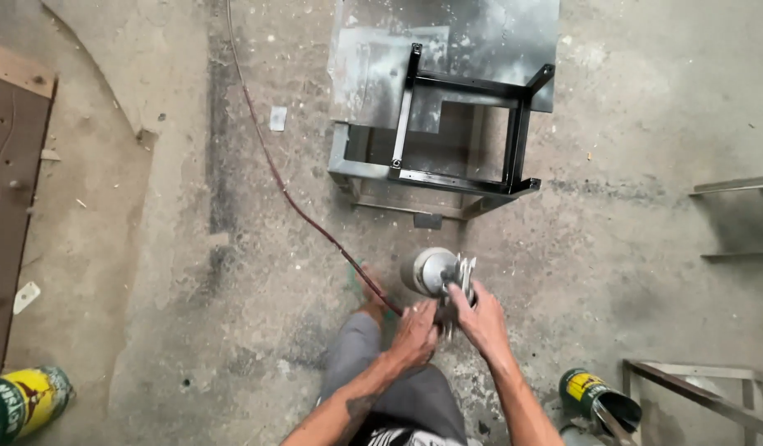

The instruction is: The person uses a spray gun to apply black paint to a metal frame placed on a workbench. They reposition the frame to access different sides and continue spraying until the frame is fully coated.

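- Silver metal spray gun with round cup (437, 272), held low over the grey concrete floor (629, 149), just in front of the knees.
- Right hand (479, 318) wrapped around the gun's grip and trigger part.
- Left hand (414, 333) closed against the gun's underside, touching the right hand.
- Thin dark red hose (275, 177) running from the gun across the floor toward the top edge.
- Black-painted angle-iron frame (460, 132) standing on a paint-stained metal sheet (472, 41), ahead of the gun, apart from it.
- Green and yellow paint tin (594, 398) near the right forearm; another green and yellow can (22, 405) at bottom left.
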